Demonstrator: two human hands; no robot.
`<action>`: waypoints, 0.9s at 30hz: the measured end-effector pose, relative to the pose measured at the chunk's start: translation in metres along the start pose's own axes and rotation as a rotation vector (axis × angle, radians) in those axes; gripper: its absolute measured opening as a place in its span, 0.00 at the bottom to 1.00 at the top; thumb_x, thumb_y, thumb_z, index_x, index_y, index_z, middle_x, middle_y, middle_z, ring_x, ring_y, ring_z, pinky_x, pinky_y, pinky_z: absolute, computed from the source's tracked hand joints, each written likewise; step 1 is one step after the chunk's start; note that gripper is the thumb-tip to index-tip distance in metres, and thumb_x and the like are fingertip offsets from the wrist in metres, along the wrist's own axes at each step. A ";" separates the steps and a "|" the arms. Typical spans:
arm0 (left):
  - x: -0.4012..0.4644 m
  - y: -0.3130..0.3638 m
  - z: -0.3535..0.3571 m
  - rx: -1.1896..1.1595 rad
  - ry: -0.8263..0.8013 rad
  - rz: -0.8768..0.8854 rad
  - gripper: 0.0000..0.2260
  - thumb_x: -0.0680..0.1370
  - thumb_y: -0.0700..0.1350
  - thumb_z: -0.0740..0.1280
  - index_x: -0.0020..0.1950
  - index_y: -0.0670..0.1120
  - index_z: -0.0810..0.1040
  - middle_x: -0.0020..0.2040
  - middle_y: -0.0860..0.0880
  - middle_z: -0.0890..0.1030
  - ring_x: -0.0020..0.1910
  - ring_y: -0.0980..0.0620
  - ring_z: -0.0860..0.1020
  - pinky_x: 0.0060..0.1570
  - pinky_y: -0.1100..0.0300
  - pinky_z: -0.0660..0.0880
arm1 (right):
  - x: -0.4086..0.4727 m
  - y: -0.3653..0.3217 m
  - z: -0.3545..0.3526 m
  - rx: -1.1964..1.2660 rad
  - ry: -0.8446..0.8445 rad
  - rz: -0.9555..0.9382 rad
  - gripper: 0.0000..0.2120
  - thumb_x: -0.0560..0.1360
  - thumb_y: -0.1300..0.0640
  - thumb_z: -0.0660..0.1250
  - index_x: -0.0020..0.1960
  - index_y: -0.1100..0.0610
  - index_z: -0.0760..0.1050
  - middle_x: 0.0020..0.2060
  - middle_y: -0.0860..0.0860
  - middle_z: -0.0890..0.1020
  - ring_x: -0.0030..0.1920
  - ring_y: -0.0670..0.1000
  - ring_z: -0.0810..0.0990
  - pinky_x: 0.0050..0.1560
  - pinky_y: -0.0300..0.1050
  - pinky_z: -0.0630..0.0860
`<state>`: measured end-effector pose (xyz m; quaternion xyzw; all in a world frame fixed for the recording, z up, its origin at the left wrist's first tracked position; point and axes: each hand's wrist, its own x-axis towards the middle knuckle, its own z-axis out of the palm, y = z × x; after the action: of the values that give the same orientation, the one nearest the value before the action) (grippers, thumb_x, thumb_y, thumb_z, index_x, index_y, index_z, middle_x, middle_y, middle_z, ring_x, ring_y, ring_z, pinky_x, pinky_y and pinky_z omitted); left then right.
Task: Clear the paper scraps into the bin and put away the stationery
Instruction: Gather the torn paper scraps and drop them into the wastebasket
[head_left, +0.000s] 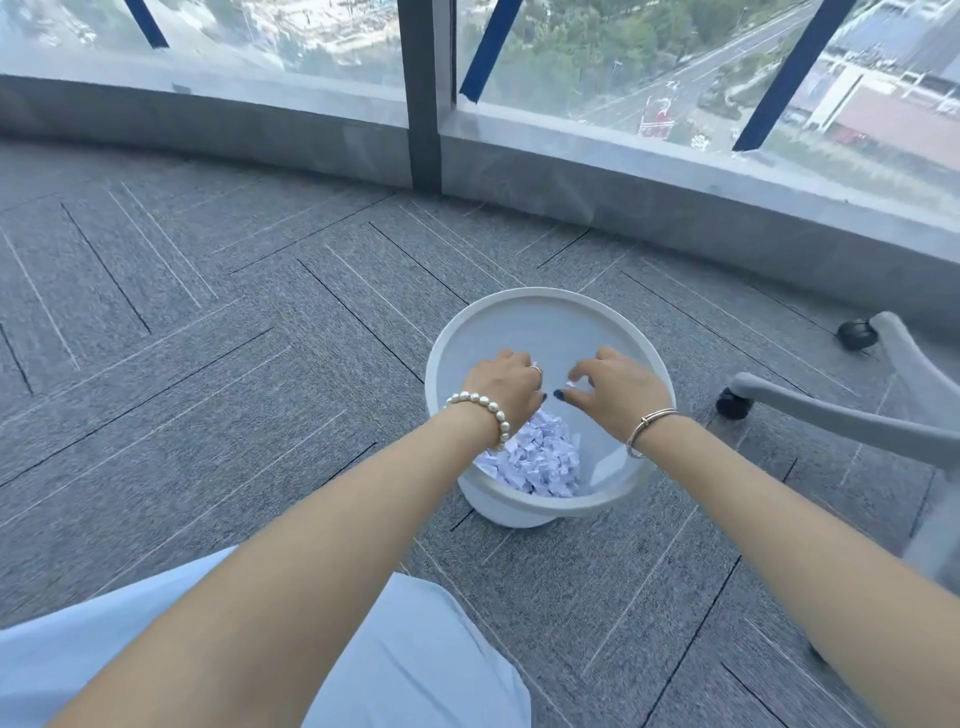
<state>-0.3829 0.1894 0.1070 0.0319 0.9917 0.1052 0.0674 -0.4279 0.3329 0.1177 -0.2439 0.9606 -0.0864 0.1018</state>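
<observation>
A round white bin (545, 312) stands on the grey carpet, and a heap of small white paper scraps (540, 462) lies at its bottom. Both my hands hover over the bin's mouth. My left hand (506, 387), with a pearl bracelet on the wrist, is curled palm down, and a sliver of white paper shows at its fingers. My right hand (615, 392), with a thin bangle, has its fingers bent and a small white scrap (571, 383) pinched at the fingertips. No stationery is in view.
A grey office chair base (831, 415) with black castors (856, 335) stands right of the bin. A low grey ledge (260, 130) and floor-to-ceiling windows run along the far side. My light blue trouser leg (415, 665) fills the lower left.
</observation>
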 end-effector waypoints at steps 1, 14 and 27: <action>-0.001 0.001 -0.002 -0.024 0.011 -0.004 0.13 0.78 0.49 0.59 0.57 0.43 0.75 0.57 0.45 0.74 0.58 0.46 0.71 0.53 0.52 0.71 | -0.001 0.000 0.000 0.013 0.017 -0.011 0.16 0.72 0.46 0.65 0.55 0.54 0.73 0.47 0.54 0.75 0.48 0.54 0.76 0.46 0.45 0.68; -0.004 0.009 -0.009 0.101 0.061 -0.056 0.19 0.77 0.60 0.54 0.38 0.46 0.68 0.39 0.45 0.80 0.34 0.46 0.73 0.32 0.58 0.65 | -0.005 -0.005 -0.006 -0.099 -0.114 -0.137 0.15 0.77 0.49 0.57 0.42 0.59 0.76 0.47 0.59 0.78 0.48 0.59 0.77 0.42 0.47 0.68; -0.007 0.006 -0.006 -0.067 -0.030 -0.099 0.07 0.76 0.45 0.63 0.50 0.45 0.79 0.52 0.45 0.80 0.53 0.45 0.76 0.48 0.55 0.72 | -0.010 0.005 -0.001 0.029 -0.040 -0.113 0.09 0.72 0.60 0.61 0.47 0.54 0.79 0.47 0.53 0.82 0.50 0.56 0.78 0.48 0.46 0.73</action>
<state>-0.3768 0.1938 0.1154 -0.0181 0.9868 0.1342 0.0887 -0.4221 0.3427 0.1194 -0.2979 0.9417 -0.1010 0.1197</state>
